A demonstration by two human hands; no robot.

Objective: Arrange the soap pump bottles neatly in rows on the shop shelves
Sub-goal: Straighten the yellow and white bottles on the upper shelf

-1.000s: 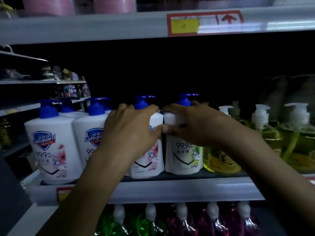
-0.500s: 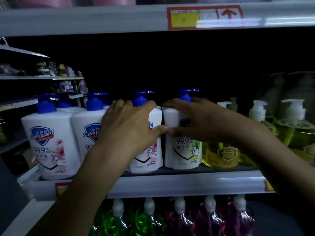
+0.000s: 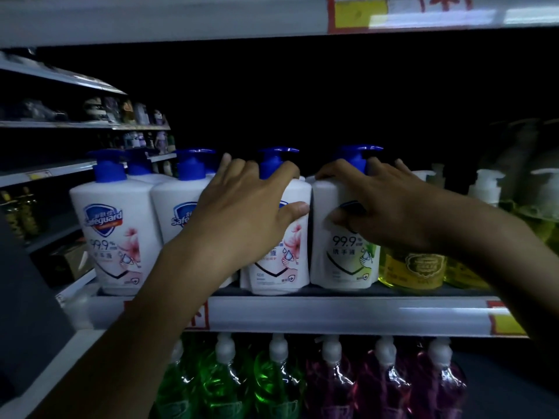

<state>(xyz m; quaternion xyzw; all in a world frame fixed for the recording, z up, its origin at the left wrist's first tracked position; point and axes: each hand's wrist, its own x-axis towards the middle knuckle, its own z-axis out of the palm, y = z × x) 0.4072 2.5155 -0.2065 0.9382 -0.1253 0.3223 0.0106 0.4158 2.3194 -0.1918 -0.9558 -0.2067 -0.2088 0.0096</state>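
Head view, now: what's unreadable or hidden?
All head view:
logo of pink-label bottle: behind left hand
logo of green-label bottle: behind right hand
shelf back: too dark
upper price tag: cut by top edge, blurred
far-right pump bottles: dim, blurred

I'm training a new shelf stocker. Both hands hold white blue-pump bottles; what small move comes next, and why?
Probably slide them together, flush. The left hand grips the pink-label bottle, the right hand the green-label bottle; both stand at the shelf edge with a thin gap between.
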